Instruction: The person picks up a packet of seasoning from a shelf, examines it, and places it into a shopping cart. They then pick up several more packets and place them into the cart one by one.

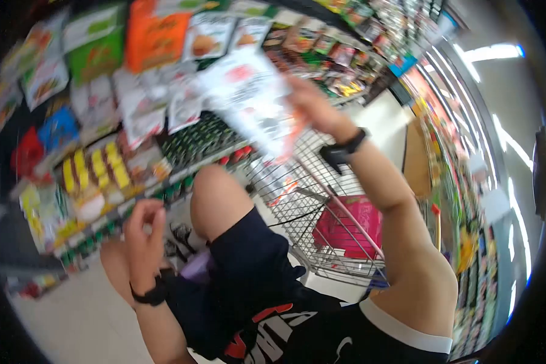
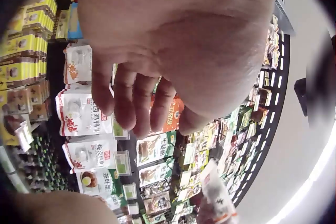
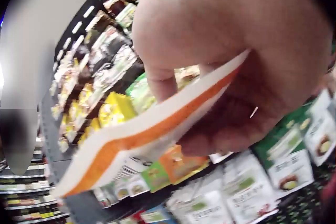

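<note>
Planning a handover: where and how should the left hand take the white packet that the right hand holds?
Probably pinch the edge opposite the right hand, left hand coming from the person's left; the white packet looks flat, and that edge is free.

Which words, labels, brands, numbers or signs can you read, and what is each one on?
"茶叶蛋" on a white shelf packet.
"LA" on the black shirt; neighbouring letters unclear.
Held packet in the right hand: too blurred.
Other packets and shelf tags: too small or blurred.
</note>
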{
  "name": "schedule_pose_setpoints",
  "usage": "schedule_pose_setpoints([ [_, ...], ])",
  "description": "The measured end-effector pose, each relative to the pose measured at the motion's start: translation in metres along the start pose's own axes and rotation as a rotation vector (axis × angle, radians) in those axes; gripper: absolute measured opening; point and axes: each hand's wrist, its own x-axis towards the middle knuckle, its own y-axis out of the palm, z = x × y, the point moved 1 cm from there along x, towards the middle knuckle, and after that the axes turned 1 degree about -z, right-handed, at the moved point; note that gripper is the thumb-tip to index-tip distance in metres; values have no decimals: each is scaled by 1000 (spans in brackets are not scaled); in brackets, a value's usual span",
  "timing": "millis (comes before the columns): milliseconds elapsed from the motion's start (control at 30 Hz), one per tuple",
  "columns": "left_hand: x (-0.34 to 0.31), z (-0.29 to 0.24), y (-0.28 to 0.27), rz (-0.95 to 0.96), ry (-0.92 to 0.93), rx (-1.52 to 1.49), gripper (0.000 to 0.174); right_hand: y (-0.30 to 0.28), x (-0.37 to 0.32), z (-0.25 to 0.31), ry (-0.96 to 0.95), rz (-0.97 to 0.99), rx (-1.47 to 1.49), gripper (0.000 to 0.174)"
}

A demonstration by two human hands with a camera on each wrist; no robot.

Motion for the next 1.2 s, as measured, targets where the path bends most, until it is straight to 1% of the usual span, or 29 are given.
schedule_pose_setpoints([
  [33, 1, -4, -4, -10, 17, 66, 13, -13, -9, 3, 50, -20, 156, 61],
  [67, -2, -4, -6, -21, 18, 56, 13, -36, -14, -13, 19, -28, 231, 61],
  [100, -3, -3, -9, -32, 32, 58, 13, -65, -21, -33, 68, -47, 235, 60],
  [133, -4, -3, -11, -30, 49, 55, 13, -82, -28, -51, 160, -185, 371, 54],
  [167, -6, -4, -12, -25, 67, 49, 13, -128, -39, -94, 218, -3, 629, 41],
  [200, -8, -5, -13, -33, 71, 54, 13, -135, -49, -119, 279, -63, 780, 26],
  [233, -9, -6, -13, -27, 65, 36, 13, -143, -63, -148, 297, -32, 708, 25],
  [267, -8, -8, -14, -26, 66, 25, 14, -159, -77, -185, 384, -16, 581, 31],
  [300, -7, -8, -17, -29, 70, 20, 14, -162, -94, -205, 496, 113, 553, 35],
  [333, -7, -2, -17, -30, 59, 4, 14, -162, -110, -256, 583, -379, 653, 35],
  [367, -8, -1, -19, -21, 53, 15, 14, -154, -126, -259, 475, -99, 400, 31],
  [400, -8, 0, -20, -10, 49, 25, 14, -149, -129, -269, 755, -262, 239, 30],
  [467, -7, -1, -19, 19, 26, 44, 14, -135, -127, -287, 865, -268, 165, 24],
  [500, -7, 0, -18, 20, 28, 63, 14, -142, -131, -309, 864, -159, 132, 25],
  [533, -6, 3, -17, 27, 28, 77, 15, -127, -129, -310, 831, -254, -91, 35],
  [600, -5, 3, -15, 48, 20, 109, 15, -121, -123, -312, 702, 15, -196, 42],
  [633, -5, 3, -13, 54, 20, 113, 15, -93, -114, -283, 781, -55, -16, 49],
  [700, -4, 3, -12, 49, 23, 131, 15, -94, -113, -298, 731, 11, 117, 57],
  [767, -4, 3, -12, 61, 44, 171, 16, -89, -109, -318, 438, 270, 277, 64],
  [833, -5, 3, -11, 70, 40, 199, 16, -85, -104, -336, 694, 157, 112, 60],
  [867, -5, 2, -10, 73, 28, 208, 17, -77, -101, -335, 745, 131, 70, 59],
  [1033, -5, 5, -3, 117, 14, 236, 18, -51, -90, -311, 755, 70, -28, 56],
  [1200, -3, 2, -1, 161, 45, 267, 19, -41, -85, -287, 763, 20, -94, 52],
])
